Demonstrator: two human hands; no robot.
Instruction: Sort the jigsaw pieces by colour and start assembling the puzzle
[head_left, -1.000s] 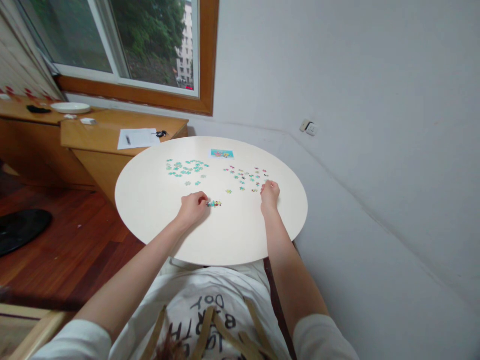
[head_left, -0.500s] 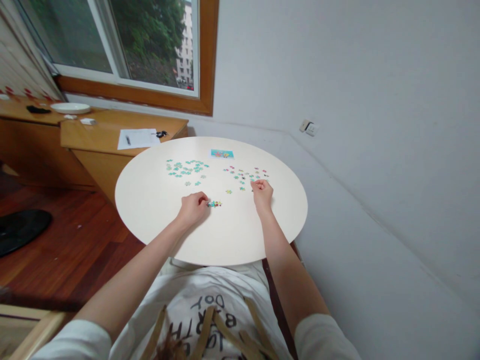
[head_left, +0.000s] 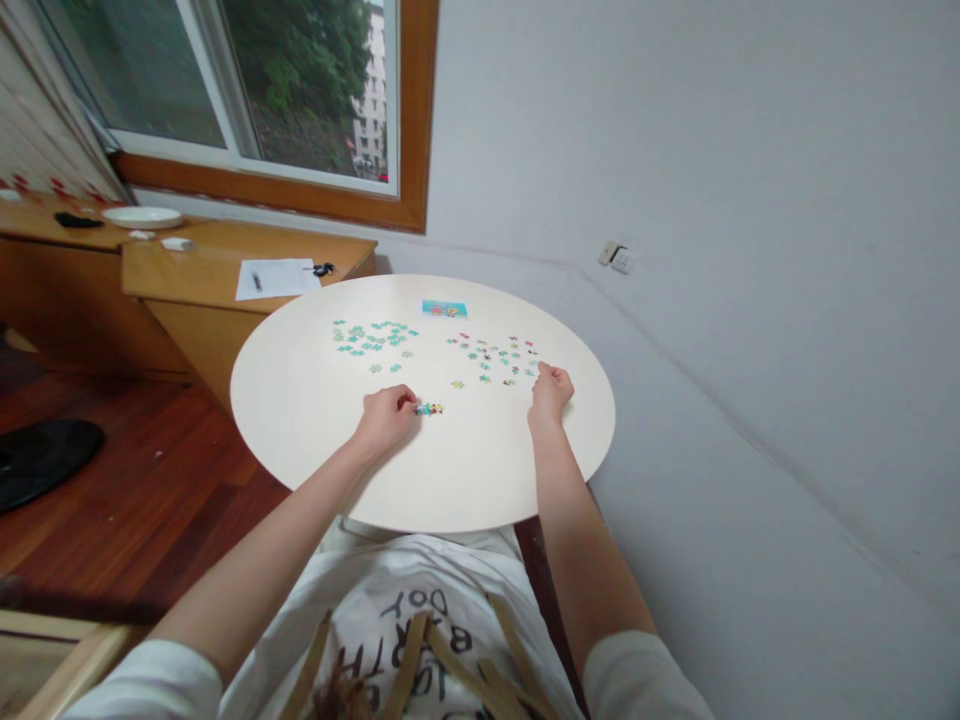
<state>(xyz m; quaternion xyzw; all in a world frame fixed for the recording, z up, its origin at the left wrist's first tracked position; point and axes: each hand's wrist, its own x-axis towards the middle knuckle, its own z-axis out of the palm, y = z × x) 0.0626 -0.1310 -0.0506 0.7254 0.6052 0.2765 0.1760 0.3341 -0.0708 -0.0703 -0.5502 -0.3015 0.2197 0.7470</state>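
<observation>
On a round white table (head_left: 315,430) lie small jigsaw pieces in two loose groups: teal ones (head_left: 373,337) at the back left and mixed-coloured ones (head_left: 491,355) at the back right. A small joined strip of pieces (head_left: 429,408) lies near the middle. My left hand (head_left: 386,417) rests curled on the table, its fingertips pinched at the strip's left end. My right hand (head_left: 551,390) is closed in a loose fist at the right edge of the mixed group; what its fingers hold is hidden. A small picture card (head_left: 444,308) lies at the table's far side.
A wooden cabinet (head_left: 195,280) stands left of the table with a sheet of paper (head_left: 274,277), a white plate (head_left: 142,215) and small items on top. A window is behind it. A wall socket (head_left: 618,257) sits on the grey wall at right. Dark wooden floor at left.
My right hand moved left toward the mixed pieces half a second ago, then back right and slightly nearer the table's edge. My left hand has stayed at the joined strip.
</observation>
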